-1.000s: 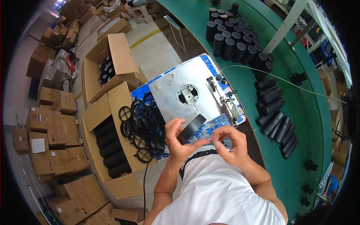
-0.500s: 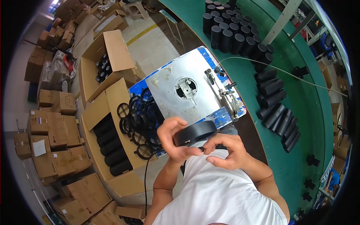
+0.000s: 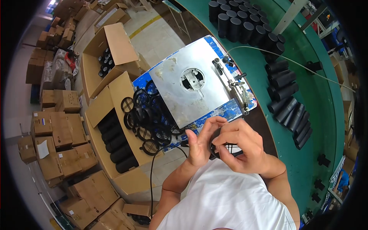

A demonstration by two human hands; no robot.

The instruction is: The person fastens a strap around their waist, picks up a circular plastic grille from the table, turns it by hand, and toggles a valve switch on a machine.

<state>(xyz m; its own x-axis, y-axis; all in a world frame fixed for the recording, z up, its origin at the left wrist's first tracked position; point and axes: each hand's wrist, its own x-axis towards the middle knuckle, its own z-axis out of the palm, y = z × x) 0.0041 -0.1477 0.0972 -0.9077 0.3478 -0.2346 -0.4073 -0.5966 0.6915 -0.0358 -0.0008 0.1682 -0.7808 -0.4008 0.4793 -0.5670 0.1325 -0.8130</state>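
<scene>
Between my hands, in front of my white shirt, is a black plastic ring [image 3: 213, 150] with thin crossbars, partly covered by fingers. My left hand [image 3: 201, 145] curls around its left side, thumb raised off it. My right hand [image 3: 245, 145] bends over the ring from the right, its fingertips on or inside the rim; their exact contact is hidden. Just beyond my hands stands a metal plate [image 3: 166, 82] with a round opening [image 3: 192, 79] and a clamp-like fixture [image 3: 232, 85] along its right side. Similar black rings [image 3: 143, 115] lie heaped left of the plate.
Open cartons at the left hold black cylinders [image 3: 116, 142] and smaller black parts [image 3: 106, 63]. Black cylinders stand grouped [image 3: 241, 23] and lie in a row [image 3: 293, 115] on the green bench [image 3: 318, 103]. A cable [image 3: 152, 176] hangs by my left arm. Stacked cardboard boxes [image 3: 53, 130] line the far left.
The black ring has been turned and brought closer to my body. My right hand has moved up over it; my left thumb has lifted away. The view has shifted slightly.
</scene>
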